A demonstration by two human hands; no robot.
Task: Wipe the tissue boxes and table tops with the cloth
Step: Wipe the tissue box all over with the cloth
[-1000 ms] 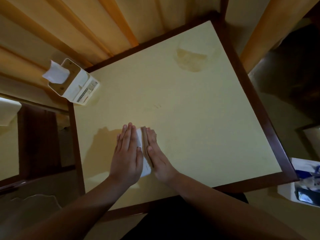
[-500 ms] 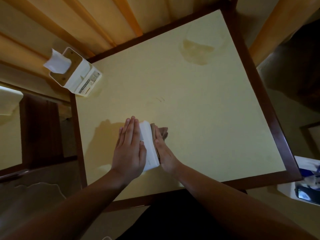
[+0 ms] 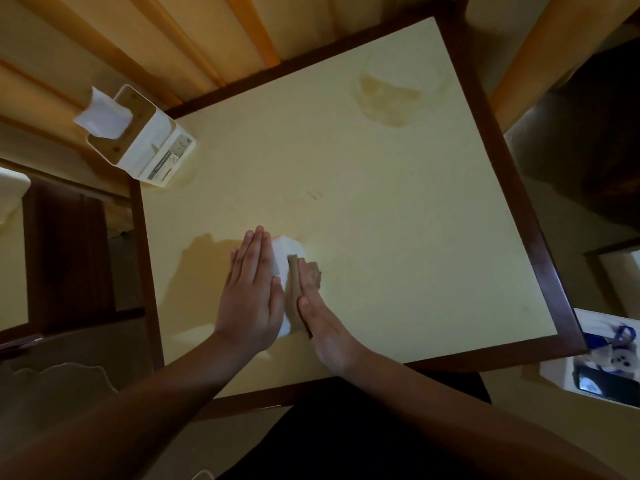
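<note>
White folded cloth (image 3: pixel 281 258) lies flat on the pale yellow square table top with the dark wooden rim (image 3: pixel 398 220), near its front left part, and my two hands are bracketing it. My left hand (image 3: pixel 251 292) lies palm down with straight, closed fingers over the cloth's left side, pressing it to the surface. My right hand (image 3: pixel 320 315) stands on its edge against the cloth's right side, fingers straight; neither hand is curled round anything, so this is a flat press, not a clamp. Only the far corner and a narrow strip of cloth show between the hands; the rest sits under the left palm.

What worries me is slip. With nothing pinched, I judge that a quick sweep could let the cloth bunch up or stay behind while the palm slides on alone. A sweep toward the near rim could carry it off the edge into my lap. The brownish ring-shaped stain (image 3: pixel 389 98) at the far right corner is well apart from the cloth, and reaching it with flat hands may cost me pressure. The white upright tissue box with a tissue sticking out (image 3: pixel 138 136) stands on the far left corner, partly over the rim as far as I can tell; a wide leftward stroke could nudge it off. It looks untouched and, I judge, has yet to be wiped.
</note>
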